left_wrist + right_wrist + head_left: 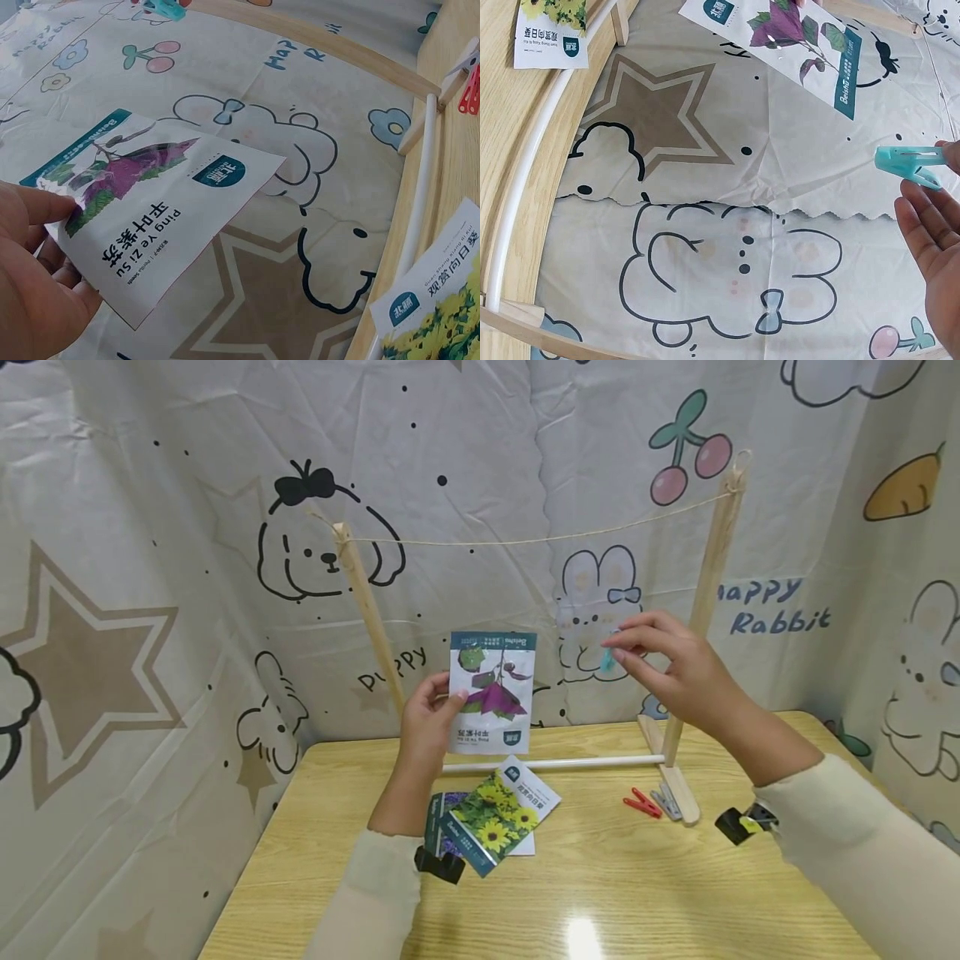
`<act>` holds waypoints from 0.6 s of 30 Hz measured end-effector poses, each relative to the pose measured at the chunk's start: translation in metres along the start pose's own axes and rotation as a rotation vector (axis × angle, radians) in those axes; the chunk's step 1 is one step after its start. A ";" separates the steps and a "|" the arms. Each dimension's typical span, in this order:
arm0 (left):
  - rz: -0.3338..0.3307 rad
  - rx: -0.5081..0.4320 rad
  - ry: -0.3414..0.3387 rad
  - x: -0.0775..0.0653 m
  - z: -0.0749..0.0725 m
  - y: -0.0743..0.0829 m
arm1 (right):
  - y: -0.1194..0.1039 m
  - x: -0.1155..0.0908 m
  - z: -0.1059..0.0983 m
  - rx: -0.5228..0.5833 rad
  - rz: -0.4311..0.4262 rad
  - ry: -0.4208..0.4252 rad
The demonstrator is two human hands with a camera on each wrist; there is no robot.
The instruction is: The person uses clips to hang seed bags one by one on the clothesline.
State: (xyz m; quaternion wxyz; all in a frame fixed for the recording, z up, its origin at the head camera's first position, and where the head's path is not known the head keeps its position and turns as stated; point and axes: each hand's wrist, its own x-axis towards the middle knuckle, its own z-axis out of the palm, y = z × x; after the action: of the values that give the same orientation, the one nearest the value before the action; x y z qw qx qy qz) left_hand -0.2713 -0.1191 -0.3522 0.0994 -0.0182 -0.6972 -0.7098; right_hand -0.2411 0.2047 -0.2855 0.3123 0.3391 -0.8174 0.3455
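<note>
My left hand [429, 722] pinches the left edge of a seed packet [491, 693] with a purple leaf picture, held upside down above the table. In the left wrist view, the thumb [45, 204] lies on the front of that packet. A turquoise clothespin [907, 163] is pinched between the thumb and fingers of my right hand [667, 660], to the right of the packet and apart from it. Above both hands a string [525, 542] runs between two wooden posts, with nothing hanging from it.
On the table [600, 893] a yellow-flower seed packet [498, 814] lies over a purple-flower packet [435, 822]. A red clothespin [642, 803] and a grey clothespin [666, 802] lie by the right post's foot [682, 797]. A white rod [585, 763] joins the posts low down.
</note>
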 end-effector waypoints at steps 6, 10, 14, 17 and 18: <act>-0.006 -0.006 0.005 0.001 0.000 0.001 | -0.002 0.003 -0.002 -0.001 0.015 -0.013; -0.006 -0.004 0.010 0.002 -0.001 0.002 | -0.002 0.005 -0.003 0.005 0.021 -0.018; 0.012 -0.009 0.006 0.002 -0.001 0.005 | -0.002 0.008 -0.005 0.012 0.020 -0.019; 0.030 -0.015 0.006 0.003 -0.001 0.006 | -0.001 0.010 -0.006 0.007 0.011 -0.021; 0.034 -0.016 0.009 0.003 -0.001 0.007 | -0.001 0.011 -0.006 0.003 0.009 -0.021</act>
State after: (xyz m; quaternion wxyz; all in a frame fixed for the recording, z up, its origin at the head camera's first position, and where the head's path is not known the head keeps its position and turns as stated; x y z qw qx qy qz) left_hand -0.2726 -0.1207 -0.3452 0.1144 -0.0277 -0.6908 -0.7134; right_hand -0.2450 0.2048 -0.2734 0.3016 0.3396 -0.8216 0.3447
